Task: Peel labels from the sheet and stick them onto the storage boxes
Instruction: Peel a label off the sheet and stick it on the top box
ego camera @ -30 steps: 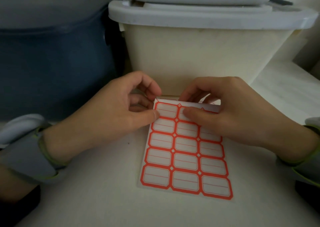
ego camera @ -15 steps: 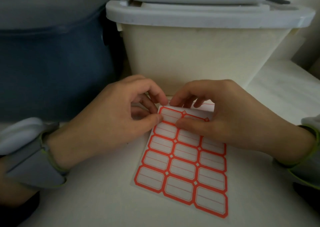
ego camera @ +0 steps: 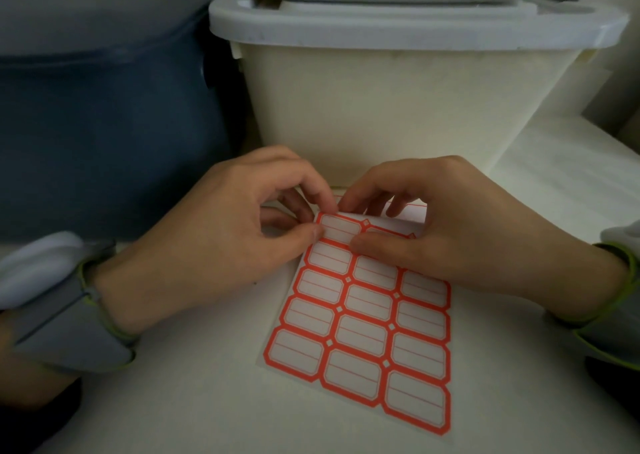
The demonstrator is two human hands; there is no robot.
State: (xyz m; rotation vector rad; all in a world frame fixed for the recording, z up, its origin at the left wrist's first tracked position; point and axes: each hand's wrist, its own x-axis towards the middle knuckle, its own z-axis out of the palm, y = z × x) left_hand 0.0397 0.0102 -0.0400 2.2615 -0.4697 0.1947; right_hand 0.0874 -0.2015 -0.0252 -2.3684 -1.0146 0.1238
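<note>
Since 1 second ago the label sheet (ego camera: pixel 363 315) has swung clockwise on the white bench (ego camera: pixel 173 401), its lower end now farther right. The left hand (ego camera: pixel 221 242) has a narrow grip pinching the sheet's top left corner. The right hand (ego camera: pixel 460 232) presses its thumb on the top row, fingers curled behind the bent-up top edge. The cream storage box (ego camera: pixel 381 107) stands just behind, the blue box (ego camera: pixel 104 114) beside it.

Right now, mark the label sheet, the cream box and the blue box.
label sheet (ego camera: pixel 367 332), head view, middle label.
cream box (ego camera: pixel 398 107), head view, front wall.
blue box (ego camera: pixel 104 124), head view, front wall.
</note>
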